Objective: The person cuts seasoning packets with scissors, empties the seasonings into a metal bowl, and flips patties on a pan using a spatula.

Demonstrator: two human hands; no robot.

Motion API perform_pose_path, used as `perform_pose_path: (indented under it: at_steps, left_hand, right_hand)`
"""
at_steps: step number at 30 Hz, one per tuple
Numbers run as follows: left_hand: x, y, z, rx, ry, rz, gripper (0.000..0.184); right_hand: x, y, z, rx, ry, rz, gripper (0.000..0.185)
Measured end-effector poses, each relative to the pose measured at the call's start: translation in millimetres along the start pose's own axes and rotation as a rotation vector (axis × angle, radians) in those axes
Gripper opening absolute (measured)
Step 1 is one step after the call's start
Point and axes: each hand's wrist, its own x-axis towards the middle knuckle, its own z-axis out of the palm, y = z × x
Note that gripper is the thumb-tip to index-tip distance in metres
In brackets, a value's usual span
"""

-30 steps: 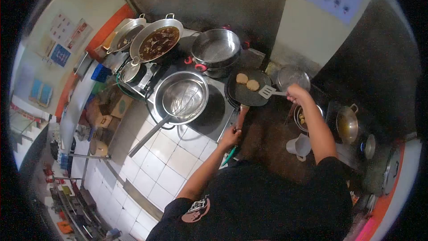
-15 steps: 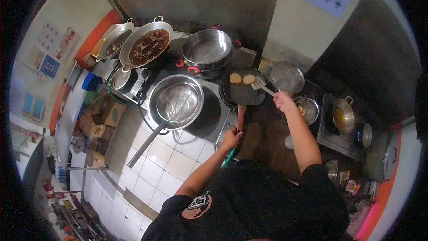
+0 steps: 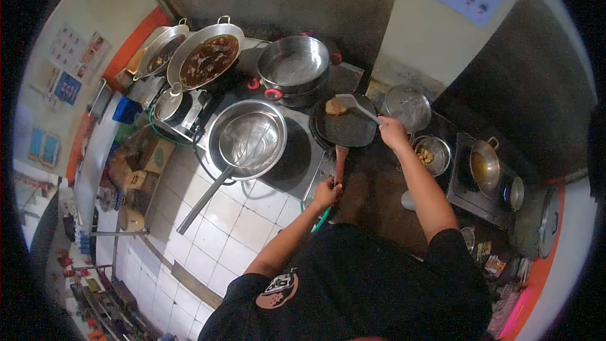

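Note:
My left hand (image 3: 328,194) is wrapped round the brown handle of a dark frying pan (image 3: 347,131) at the centre of the view. In my right hand (image 3: 392,132) is a spatula (image 3: 363,110) with a light head, reaching into the pan from the right. Its head lies over the far part of the pan. A browned round patty (image 3: 334,107) shows just left of the head. The head blocks the spot beside it, so I cannot tell whether a second patty lies under it.
A steel pot with red handles (image 3: 293,66) stands behind the pan. To the left is a wide steel bowl (image 3: 218,132) with a long-handled strainer (image 3: 252,142). Large woks of dark liquid (image 3: 211,60) sit at far left. On the right are a bowl of small pieces (image 3: 435,155) and a wok with oil (image 3: 485,164).
The spatula has moved left and further over the pan, across where the right-hand patty showed. The left patty now looks browner. My left hand keeps its hold on the handle.

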Motion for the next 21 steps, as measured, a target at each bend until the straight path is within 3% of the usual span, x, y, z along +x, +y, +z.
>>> perform_pose_path:
  at_steps: [1, 4, 7, 14, 17, 20, 21]
  left_hand:
    - [-0.8, -0.9, 0.8, -0.017, 0.014, 0.055, 0.021]
    - [-2.3, 8.3, -0.3, 0.017, 0.014, -0.046, 0.027]
    - [2.2, -6.0, 0.8, 0.161, 0.046, 0.081, 0.033]
    - [1.9, -1.8, 1.2, 0.116, 0.022, -0.008, 0.04]
    - [10.5, -21.1, 4.9, 0.155, 0.049, 0.013, 0.042]
    - [10.8, -31.4, 5.7, 0.174, 0.066, 0.05, 0.042]
    - [12.0, -32.6, 5.1, 0.152, 0.049, 0.035, 0.041]
  right_hand:
    - [-3.2, -9.7, -3.1, -0.036, 0.009, 0.001, 0.036]
    - [-3.9, -28.4, -4.4, -0.094, -0.002, -0.012, 0.036]
    - [7.9, -40.0, 1.9, -0.241, -0.005, -0.074, 0.035]
    - [42.3, -51.9, 0.7, -0.534, -0.034, -0.288, 0.033]
    - [54.2, -60.0, -10.6, -0.665, -0.05, -0.229, 0.029]
    - [62.8, -59.0, -19.8, -0.739, -0.021, -0.309, 0.025]
    - [64.3, -58.9, -18.5, -0.65, -0.011, -0.249, 0.023]
